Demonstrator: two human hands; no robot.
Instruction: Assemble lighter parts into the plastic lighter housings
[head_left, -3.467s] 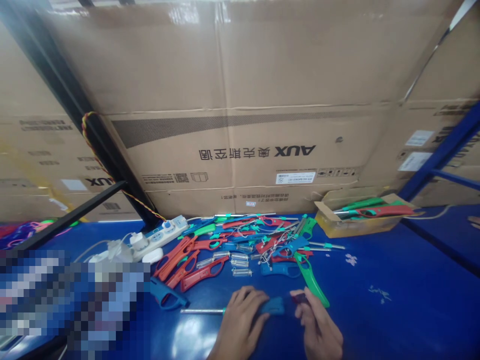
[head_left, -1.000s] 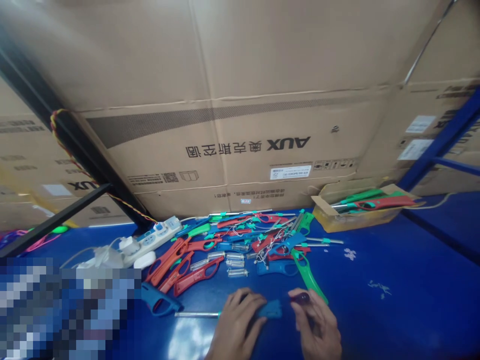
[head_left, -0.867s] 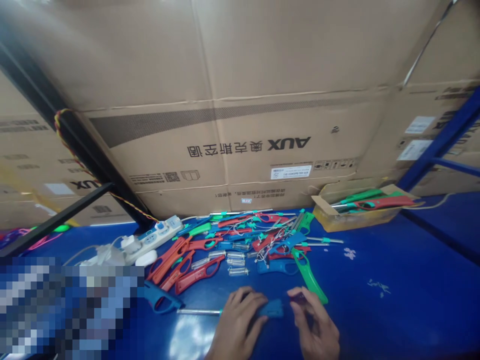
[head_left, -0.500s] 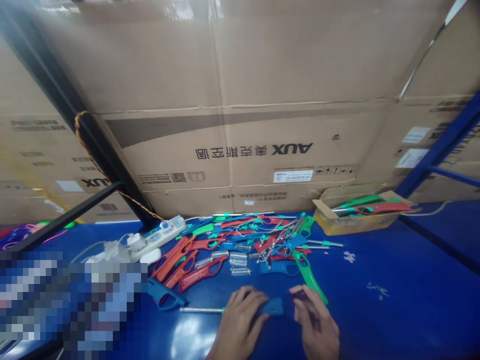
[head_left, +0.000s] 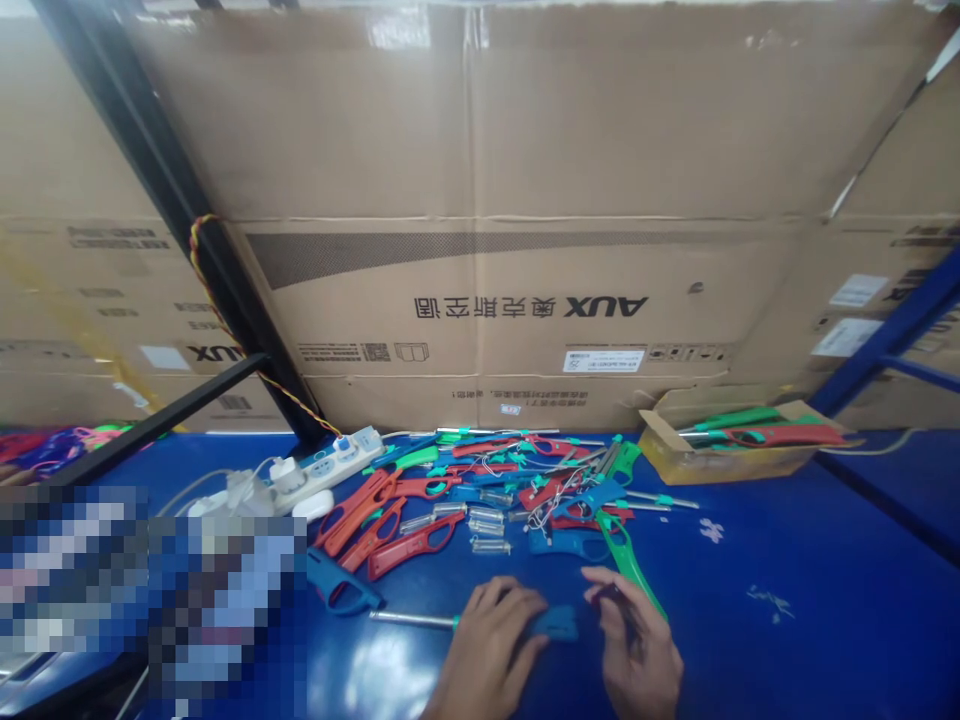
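Observation:
A blue utility lighter (head_left: 556, 623) lies on the table under my left hand (head_left: 491, 645), whose fingers are curled over its handle. Its metal tube (head_left: 412, 619) sticks out to the left of that hand. Just to the right, my right hand (head_left: 641, 650) is closed round a small dark reddish object (head_left: 606, 594); most of it is hidden by the fingers and I cannot make out its kind. Beyond the hands are a green lighter shell (head_left: 630, 562), a blue shell (head_left: 568, 544), a red shell (head_left: 416, 545) and several clear small cylinders (head_left: 491, 546).
A heap of lighter parts spreads across the blue table (head_left: 750, 660). At the back right stands an open cardboard box (head_left: 720, 463) with lighters. A white power strip (head_left: 337, 465) with plugs lies left. A black post (head_left: 247, 300) and cardboard wall (head_left: 480, 150) stand behind.
The camera view has shifted, so the scene sits slightly further right. My right hand has turned a little, and less of the reddish object shows. My left hand stays on the blue lighter.

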